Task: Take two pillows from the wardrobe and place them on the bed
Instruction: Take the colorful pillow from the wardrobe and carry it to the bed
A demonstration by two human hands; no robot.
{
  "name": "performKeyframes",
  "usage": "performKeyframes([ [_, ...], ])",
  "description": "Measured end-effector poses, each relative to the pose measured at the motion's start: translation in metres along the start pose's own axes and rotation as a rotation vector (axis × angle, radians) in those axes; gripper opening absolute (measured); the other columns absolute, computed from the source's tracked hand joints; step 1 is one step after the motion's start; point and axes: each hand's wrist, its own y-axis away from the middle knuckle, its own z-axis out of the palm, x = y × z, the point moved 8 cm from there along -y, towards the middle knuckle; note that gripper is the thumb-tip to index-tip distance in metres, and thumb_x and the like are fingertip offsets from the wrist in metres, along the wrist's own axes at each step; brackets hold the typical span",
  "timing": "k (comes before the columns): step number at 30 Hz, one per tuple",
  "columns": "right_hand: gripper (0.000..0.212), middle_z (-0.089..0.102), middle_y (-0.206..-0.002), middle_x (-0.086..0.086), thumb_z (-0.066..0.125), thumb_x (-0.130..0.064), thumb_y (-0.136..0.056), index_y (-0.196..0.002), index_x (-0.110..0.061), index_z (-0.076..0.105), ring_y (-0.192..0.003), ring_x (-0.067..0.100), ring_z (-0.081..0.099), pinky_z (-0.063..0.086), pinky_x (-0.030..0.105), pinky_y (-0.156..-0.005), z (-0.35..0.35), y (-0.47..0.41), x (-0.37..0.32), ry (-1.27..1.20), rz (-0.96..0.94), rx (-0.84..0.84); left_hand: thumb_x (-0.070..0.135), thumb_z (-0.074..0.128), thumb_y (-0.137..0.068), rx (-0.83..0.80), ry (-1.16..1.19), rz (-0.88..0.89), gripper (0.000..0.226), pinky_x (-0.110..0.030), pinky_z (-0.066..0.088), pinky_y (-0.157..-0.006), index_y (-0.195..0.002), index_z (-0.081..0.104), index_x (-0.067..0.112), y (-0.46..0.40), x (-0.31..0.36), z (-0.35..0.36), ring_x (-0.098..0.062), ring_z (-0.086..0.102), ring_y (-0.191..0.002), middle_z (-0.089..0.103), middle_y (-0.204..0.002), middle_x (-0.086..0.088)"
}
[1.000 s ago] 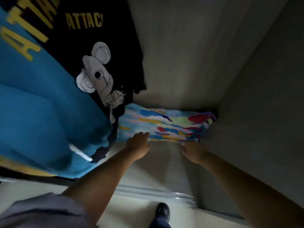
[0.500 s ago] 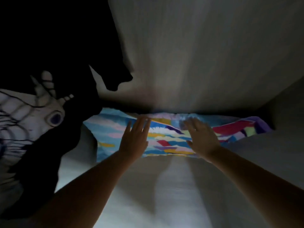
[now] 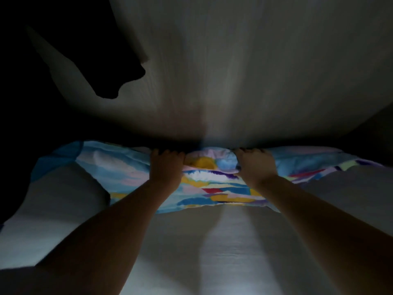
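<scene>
Place: I am leaning into the wardrobe (image 3: 244, 60); pale wood-grain back wall ahead, light floor panel (image 3: 223, 252) below, very dim.
Pillow: the multicoloured pillow (image 3: 212, 188) lies on the floor panel at the far end, pushed against the back wall, long side running left to right. Blue, yellow, red, pink and purple patches.
Left hand: my left hand (image 3: 167, 169) is on the pillow's top, left of centre; fingers (image 3: 161, 154) curled over the far edge and closed on the fabric.
Right hand: my right hand (image 3: 255, 167) is on the pillow's top, right of centre; fingers curled over the far edge too, gripping.
Between hands: the cover bunches up into a puffed fold.
Left side: a dark hanging garment (image 3: 53, 71) fills the upper left, its hem just above the pillow's left end.
Second pillow: cannot tell where it is.
</scene>
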Motion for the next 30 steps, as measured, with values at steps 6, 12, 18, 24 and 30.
performKeyframes([
  [6, 0.029, 0.069, -0.117, 0.008, 0.05, -0.026, -0.093, -0.116, -0.017, 0.065, -0.113, 0.027, 0.063, 0.047, 0.033, -0.092, -0.012, 0.044, -0.014, 0.041, -0.036, -0.184, 0.019, 0.083, -0.049, -0.01, -0.106, 0.102, 0.017, -0.035, 0.055, -0.07, -0.055, 0.069, 0.015, 0.043, 0.012, -0.024, -0.022, 0.065, -0.056, 0.066, -0.051, -0.002],
  [12, 0.032, 0.068, -0.118, 0.011, 0.042, -0.015, -0.094, -0.114, -0.01, 0.067, -0.112, 0.03, 0.064, 0.05, 0.034, -0.089, -0.081, 0.09, -0.028, 0.023, -0.062, -0.227, 0.014, 0.071, -0.063, -0.011, -0.224, 0.195, 0.012, -0.04, 0.05, -0.094, -0.073, 0.077, 0.012, 0.05, -0.007, -0.104, -0.024, 0.07, -0.079, 0.075, -0.07, -0.005],
  [18, 0.031, 0.065, -0.124, 0.013, 0.048, -0.021, -0.094, -0.119, -0.011, 0.063, -0.115, 0.032, 0.061, 0.051, 0.037, -0.09, -0.169, 0.154, -0.019, -0.054, 0.052, -0.26, 0.021, 0.086, -0.046, -0.166, -0.267, 0.424, 0.021, -0.022, 0.053, -0.052, -0.053, 0.07, 0.009, 0.079, -0.007, -0.197, -0.022, 0.069, -0.053, 0.068, -0.053, -0.007],
  [24, 0.031, 0.065, -0.122, 0.012, 0.043, -0.017, -0.095, -0.118, -0.011, 0.064, -0.114, 0.031, 0.062, 0.051, 0.035, -0.088, -0.242, 0.261, -0.004, -0.09, 0.239, -0.253, 0.021, 0.051, -0.091, -0.253, -0.253, 0.589, 0.022, -0.034, 0.052, -0.082, -0.103, 0.068, 0.012, 0.131, 0.02, -0.268, -0.029, 0.066, -0.102, 0.071, -0.106, -0.01],
  [30, 0.032, 0.066, -0.121, 0.011, 0.042, -0.014, -0.094, -0.118, -0.013, 0.064, -0.113, 0.031, 0.062, 0.051, 0.036, -0.087, -0.286, 0.384, 0.008, -0.11, 0.436, -0.227, 0.029, 0.052, -0.09, -0.135, -0.271, 0.888, 0.026, -0.037, 0.052, -0.083, -0.104, 0.067, 0.013, 0.201, 0.073, -0.338, -0.032, 0.066, -0.102, 0.071, -0.106, -0.012],
])
